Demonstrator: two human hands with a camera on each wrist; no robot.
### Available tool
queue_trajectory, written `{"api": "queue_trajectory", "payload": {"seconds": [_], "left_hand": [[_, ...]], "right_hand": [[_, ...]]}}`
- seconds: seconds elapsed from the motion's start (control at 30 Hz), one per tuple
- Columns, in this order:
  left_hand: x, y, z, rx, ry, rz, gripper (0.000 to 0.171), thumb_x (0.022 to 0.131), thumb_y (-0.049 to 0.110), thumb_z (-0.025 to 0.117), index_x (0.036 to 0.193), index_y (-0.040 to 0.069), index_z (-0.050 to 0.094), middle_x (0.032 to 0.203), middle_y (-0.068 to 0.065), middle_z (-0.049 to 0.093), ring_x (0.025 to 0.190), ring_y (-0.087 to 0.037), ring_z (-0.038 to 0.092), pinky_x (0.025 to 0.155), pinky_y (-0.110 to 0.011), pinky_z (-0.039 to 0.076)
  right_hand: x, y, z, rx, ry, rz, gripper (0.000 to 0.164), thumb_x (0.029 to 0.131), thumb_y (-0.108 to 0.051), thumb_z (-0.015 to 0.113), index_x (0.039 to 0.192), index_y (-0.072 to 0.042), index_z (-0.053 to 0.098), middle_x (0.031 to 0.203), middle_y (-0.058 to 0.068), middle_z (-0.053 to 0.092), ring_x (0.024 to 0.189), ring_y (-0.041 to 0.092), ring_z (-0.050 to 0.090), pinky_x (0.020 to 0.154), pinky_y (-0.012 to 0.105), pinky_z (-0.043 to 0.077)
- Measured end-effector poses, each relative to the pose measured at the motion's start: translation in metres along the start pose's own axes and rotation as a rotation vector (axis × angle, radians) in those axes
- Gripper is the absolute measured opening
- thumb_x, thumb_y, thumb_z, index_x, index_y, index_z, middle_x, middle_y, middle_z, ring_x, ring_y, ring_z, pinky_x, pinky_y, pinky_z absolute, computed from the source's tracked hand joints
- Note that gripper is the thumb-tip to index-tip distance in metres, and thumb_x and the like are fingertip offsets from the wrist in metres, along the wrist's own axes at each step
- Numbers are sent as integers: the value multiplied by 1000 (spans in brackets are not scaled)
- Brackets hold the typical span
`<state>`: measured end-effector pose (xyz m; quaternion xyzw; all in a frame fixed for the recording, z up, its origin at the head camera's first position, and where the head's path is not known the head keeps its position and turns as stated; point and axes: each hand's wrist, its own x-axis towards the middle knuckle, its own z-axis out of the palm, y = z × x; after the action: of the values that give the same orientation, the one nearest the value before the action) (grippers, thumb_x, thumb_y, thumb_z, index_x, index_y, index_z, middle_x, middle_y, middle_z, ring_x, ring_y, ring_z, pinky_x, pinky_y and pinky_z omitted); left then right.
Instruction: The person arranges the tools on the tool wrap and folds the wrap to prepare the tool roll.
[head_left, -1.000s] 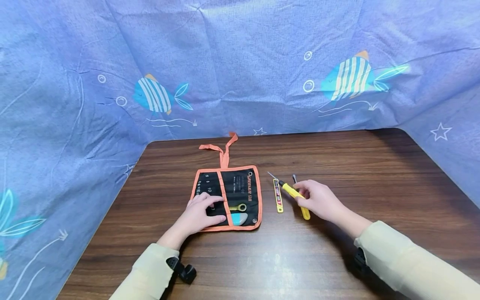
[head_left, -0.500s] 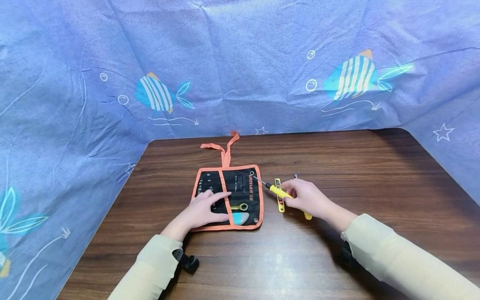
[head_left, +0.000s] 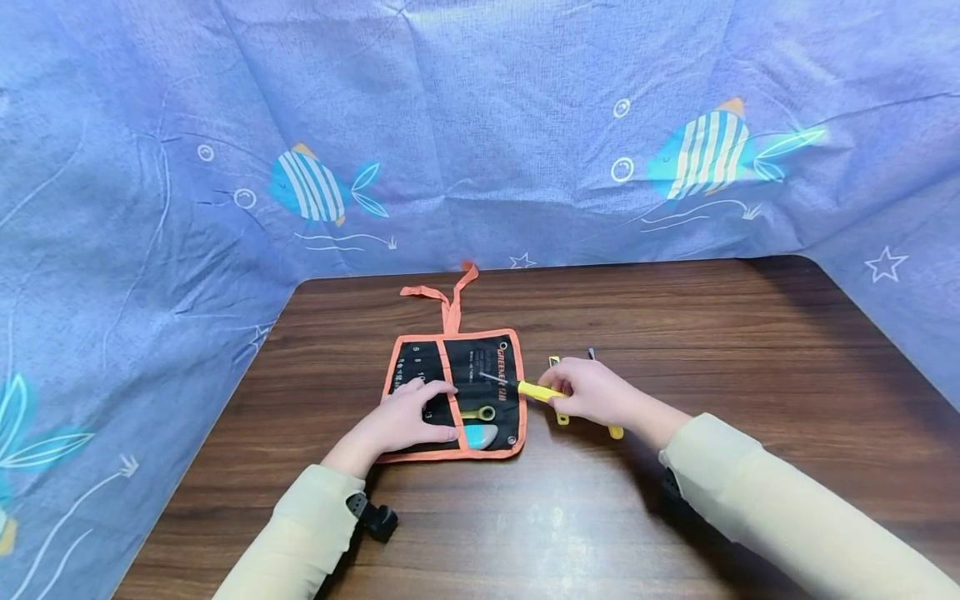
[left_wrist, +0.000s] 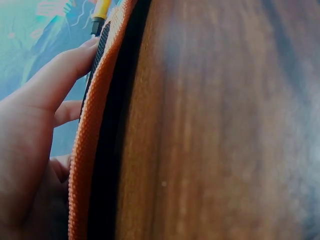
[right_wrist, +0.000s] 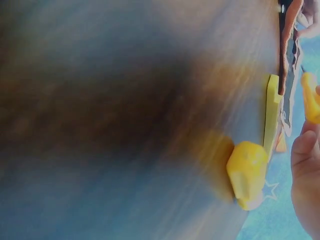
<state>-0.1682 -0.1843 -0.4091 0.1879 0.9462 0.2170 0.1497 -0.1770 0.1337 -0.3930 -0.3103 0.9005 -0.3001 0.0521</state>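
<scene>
My left hand (head_left: 399, 423) rests on a black tool pouch (head_left: 483, 362) with orange trim, its thumb and index finger spread apart at the orange pocket edge. A yellow-handled screwdriver (head_left: 542, 392) is pinched in my right hand (head_left: 592, 392), with its thin metal shaft over the pouch, pointing left. That handle and its black collar (left_wrist: 97, 25) also show past the pouch edge in the left wrist view. Below my right hand lies a second yellow-handled screwdriver (right_wrist: 247, 170), largely covered in the head view. Beside it is a flat yellow strip with a printed label (head_left: 554, 362), partly hidden.
A gold-coloured ring wrench (head_left: 486, 413) and a turquoise-and-grey rounded tool (head_left: 480, 437) stick out of the pouch pockets. Orange ties (head_left: 452, 312) trail toward the back of the brown wooden table (head_left: 675, 317). A blue fish-print cloth (head_left: 480, 167) hangs behind.
My right hand has moved left with the screwdriver, and the shaft's tip has passed from beside the pouch to over its right half. The left hand stays nearly in place.
</scene>
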Motion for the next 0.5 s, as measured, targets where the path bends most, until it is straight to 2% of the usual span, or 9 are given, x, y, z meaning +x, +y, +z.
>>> {"api": "queue_trajectory", "payload": {"seconds": [0.2, 0.33, 0.5], "left_hand": [[0, -1, 1, -18, 9, -3, 64, 74, 60, 68, 129, 31, 52, 135, -12, 44, 128, -33, 36, 97, -60, 30], [1, -2, 2, -26, 19, -8, 63, 73, 60, 69, 127, 32, 53, 132, -10, 47, 126, -32, 39, 96, -58, 32], [0, -2, 3, -22, 32, -5, 62, 73, 60, 69, 126, 34, 53, 125, -5, 50, 120, -27, 43, 95, -55, 35]], "right_hand": [[11, -2, 4, -29, -69, -20, 20, 78, -10, 64, 98, -12, 69, 83, -9, 56, 70, 7, 49, 64, 25, 43], [20, -4, 6, -32, -97, -22, 21, 80, -10, 63, 100, -12, 69, 88, -6, 55, 72, 9, 49, 66, 26, 44], [32, -8, 10, -35, -102, -42, 18, 80, -10, 63, 97, -14, 70, 86, -5, 54, 72, 11, 48, 66, 28, 42]]}}
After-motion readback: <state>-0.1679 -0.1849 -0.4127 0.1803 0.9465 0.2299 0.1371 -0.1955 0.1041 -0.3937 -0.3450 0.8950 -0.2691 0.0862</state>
